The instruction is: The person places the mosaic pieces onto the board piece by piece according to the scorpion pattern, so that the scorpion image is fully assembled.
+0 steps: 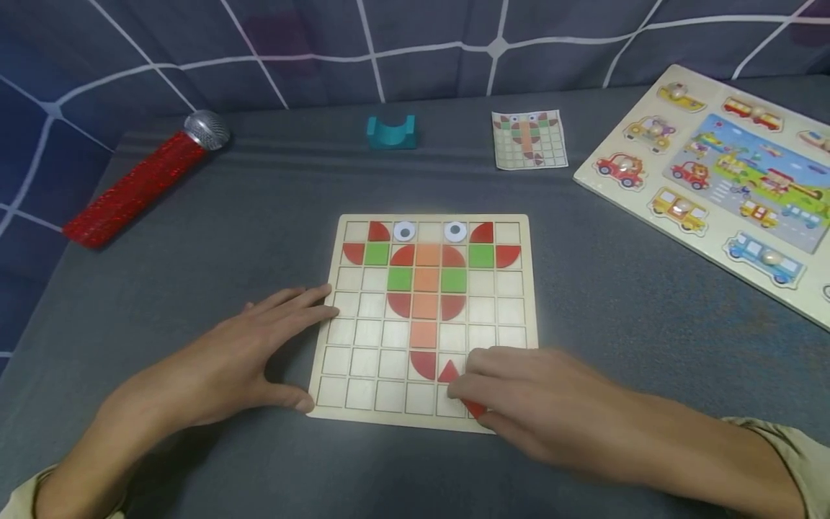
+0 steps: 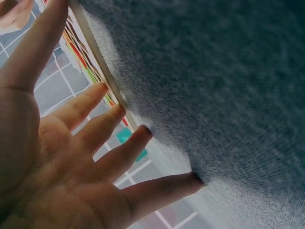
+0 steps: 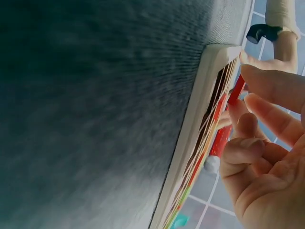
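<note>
A wooden grid board lies on the dark cloth, with red quarter-round, green square and orange square pieces and two googly eyes set in its cells. My right hand pinches a red piece between thumb and fingers over the board's lower right; in the right wrist view this red piece is held just above the board. Left of those fingertips a small red triangle sits in a cell. My left hand is spread, fingertips and thumb touching the board's left edge.
A pattern card lies beyond the board, with a teal arch block to its left. At the far left rests a red glittery microphone. A vehicle knob puzzle lies at the right. A checked curtain hangs behind.
</note>
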Available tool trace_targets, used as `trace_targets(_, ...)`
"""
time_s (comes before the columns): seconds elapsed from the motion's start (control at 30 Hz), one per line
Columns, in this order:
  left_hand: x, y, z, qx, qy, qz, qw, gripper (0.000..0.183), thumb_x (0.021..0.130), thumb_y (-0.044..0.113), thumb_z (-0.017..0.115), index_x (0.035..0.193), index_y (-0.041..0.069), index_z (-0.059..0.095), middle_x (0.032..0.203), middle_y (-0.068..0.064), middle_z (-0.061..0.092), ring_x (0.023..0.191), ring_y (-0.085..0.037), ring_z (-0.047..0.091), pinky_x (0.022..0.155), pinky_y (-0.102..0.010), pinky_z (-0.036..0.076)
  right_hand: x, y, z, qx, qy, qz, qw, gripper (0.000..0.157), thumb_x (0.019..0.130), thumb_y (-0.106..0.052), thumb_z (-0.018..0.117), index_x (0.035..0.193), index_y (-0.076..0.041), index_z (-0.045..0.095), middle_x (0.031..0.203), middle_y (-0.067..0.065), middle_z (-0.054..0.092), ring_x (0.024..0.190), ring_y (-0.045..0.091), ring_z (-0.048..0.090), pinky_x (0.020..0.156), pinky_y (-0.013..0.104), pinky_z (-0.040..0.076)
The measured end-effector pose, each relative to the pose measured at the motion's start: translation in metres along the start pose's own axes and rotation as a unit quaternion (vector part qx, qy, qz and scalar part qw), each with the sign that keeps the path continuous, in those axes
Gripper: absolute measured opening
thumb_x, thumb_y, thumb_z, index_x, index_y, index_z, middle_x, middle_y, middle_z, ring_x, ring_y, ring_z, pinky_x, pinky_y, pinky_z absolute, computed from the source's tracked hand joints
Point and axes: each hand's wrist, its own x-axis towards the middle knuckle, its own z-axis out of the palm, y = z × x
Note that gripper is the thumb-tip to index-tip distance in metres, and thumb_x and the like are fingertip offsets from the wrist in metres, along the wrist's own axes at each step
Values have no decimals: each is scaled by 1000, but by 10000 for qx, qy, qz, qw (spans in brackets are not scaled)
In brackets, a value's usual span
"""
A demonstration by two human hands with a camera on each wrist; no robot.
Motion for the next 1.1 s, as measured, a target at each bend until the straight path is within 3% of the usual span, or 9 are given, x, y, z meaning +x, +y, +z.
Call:
trace_targets(0.23,2,1,1,47,8,-34,10000,104,61,58,86,150,24,43,161,-1,26,144,-35,24,99,-77,24,16,-7,2,-70,-499,362,9981,25,87,-11,72,110,-19,67,95,-12,59,80,0,54,61,14,45)
trace_targets(0.53,2,0,1,3,-21,-69,10000,105,60,58,87,150,26,42,161,-2,26,143,-35,25,98,-77,25,24,-9,2,-160,-929,573,9939,24,88,-16,74,111,-19,68,88,-11,57,72,1,48,57,13,41)
trace_targets(1.1,2,0,2,10,14,-49,10000,105,60,59,86,149,24,43,160,-2,27,143,-36,25,98,-77,25,30,-9,3,-646,-786,466,9937,20,86,-12,74,105,-17,68,77,-10,49,65,2,42,50,14,35)
